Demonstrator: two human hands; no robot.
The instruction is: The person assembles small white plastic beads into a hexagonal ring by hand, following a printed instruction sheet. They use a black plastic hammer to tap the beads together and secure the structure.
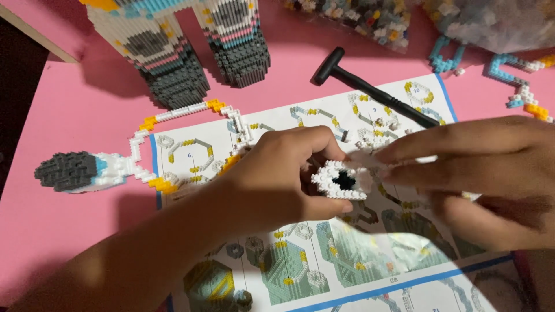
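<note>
My left hand grips a small ring of white micro bricks with a dark hollow in its middle. It holds this just above the printed instruction sheet. My right hand reaches in from the right, its fingertips pinching a small white piece against the ring's upper right edge. A thin outline of white and yellow bricks lies at the sheet's upper left. That outline joins a grey, white and blue block on the pink table.
Two tall brick-built legs with dark grey feet stand at the back. A black plastic hammer lies across the sheet's top. Bags of loose bricks sit at the back right. Beside them are blue, white and orange fragments.
</note>
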